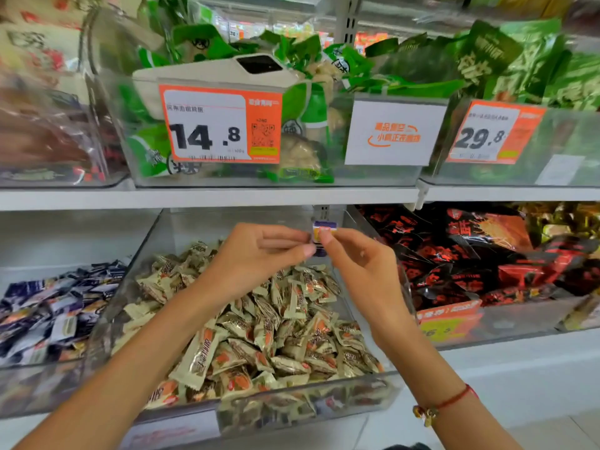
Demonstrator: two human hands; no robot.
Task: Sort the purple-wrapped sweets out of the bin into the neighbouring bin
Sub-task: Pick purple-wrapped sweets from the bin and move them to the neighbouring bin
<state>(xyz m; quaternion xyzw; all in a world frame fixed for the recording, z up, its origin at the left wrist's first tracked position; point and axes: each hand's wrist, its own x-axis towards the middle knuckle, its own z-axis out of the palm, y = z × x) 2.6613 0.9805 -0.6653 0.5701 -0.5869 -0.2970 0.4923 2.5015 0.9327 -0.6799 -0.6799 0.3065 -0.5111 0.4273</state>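
A small purple-wrapped sweet is held up over the back of the middle clear bin. My left hand and my right hand both pinch it from either side with fingertips. The middle bin is heaped with several beige-wrapped sweets. To its left stands a neighbouring bin filled with dark purple and white wrapped sweets.
A bin of red-and-black packets sits to the right. The shelf edge runs just above my hands, carrying bins of green packets and orange price tags. A red bracelet circles my right wrist.
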